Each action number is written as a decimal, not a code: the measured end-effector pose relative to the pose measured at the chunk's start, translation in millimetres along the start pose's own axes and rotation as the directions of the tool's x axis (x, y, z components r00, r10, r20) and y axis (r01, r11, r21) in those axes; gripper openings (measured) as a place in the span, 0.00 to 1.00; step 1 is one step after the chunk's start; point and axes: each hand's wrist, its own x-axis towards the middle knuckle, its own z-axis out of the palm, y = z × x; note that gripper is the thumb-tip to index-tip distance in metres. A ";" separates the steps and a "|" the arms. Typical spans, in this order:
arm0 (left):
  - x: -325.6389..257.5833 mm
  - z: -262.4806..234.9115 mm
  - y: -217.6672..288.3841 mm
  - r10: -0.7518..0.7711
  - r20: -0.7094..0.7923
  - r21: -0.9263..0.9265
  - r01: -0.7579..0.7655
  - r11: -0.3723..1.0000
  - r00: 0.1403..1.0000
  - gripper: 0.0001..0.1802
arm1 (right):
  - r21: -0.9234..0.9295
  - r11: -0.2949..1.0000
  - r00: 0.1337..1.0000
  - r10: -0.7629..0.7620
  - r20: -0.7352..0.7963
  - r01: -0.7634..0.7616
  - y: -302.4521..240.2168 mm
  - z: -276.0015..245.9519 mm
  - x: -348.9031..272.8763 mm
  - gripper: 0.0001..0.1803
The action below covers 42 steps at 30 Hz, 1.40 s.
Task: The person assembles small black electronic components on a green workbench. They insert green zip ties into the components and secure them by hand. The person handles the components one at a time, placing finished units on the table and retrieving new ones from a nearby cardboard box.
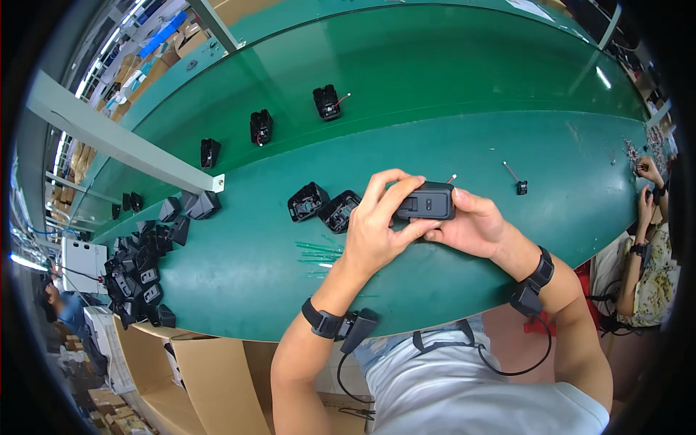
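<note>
Both my hands hold a black plastic housing (pixel 433 203) above the green table. My left hand (pixel 377 226) grips its left end, fingers over the top and thumb along the near side. Around its right end, my right hand (pixel 477 226) is closed, with the thumb on the edge. A short wire end with a white tip shows just behind the housing. Beside my left hand lie two open black housings (pixel 308 202), one partly covered by my fingers. Thin green strips (pixel 317 254) lie near my left wrist. Farther right sits a small black part (pixel 521 188) with a wire.
Black housings (pixel 138 272) are heaped at the table's left end, near a grey metal post (pixel 130 138). Several open housings stand on the green belt (pixel 406 80) beyond. A cardboard box (pixel 217 377) is below left. At the far right, a co-worker's hands (pixel 647 174) are near small parts.
</note>
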 end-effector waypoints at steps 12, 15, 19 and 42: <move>-0.9 -6.3 -1.2 0.006 -0.009 0.107 -0.005 0.994 1.000 0.30 | -0.247 0.967 0.981 -0.105 -0.162 0.063 -4.5 26.3 1.0 0.23; -1.2 -7.6 -1.5 -0.028 0.007 0.070 0.027 0.997 1.000 0.31 | -0.230 0.972 0.982 -0.093 -0.163 0.054 -3.7 24.3 3.0 0.24; -1.9 -8.4 1.7 -0.092 0.030 0.005 0.092 0.996 0.995 0.31 | -0.212 0.976 0.987 -0.087 -0.136 0.056 -1.6 16.5 3.2 0.25; -3.6 -45.8 -14.8 -0.308 0.201 0.660 0.104 0.744 0.930 0.31 | -0.692 -0.707 0.921 -0.353 0.163 -0.148 -124.4 -20.6 116.3 0.21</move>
